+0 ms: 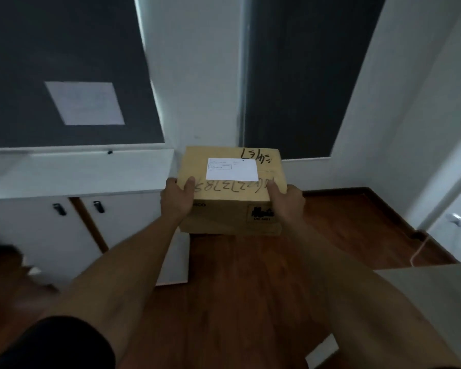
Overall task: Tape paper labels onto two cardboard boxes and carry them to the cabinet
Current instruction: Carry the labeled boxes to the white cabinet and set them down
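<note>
Cardboard box (230, 190) with its paper label (232, 169) already stuck on sits gripped between our left hand (176, 197) and right hand (286, 199); we judge only delivery to the white cabinet (77, 177) left of them remains for it.

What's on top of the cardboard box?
On the cardboard box: a white paper label, black handwriting beside and below it, and both thumbs, left hand and right hand. The label covers part of the handwriting; tape is not discernible.
</note>
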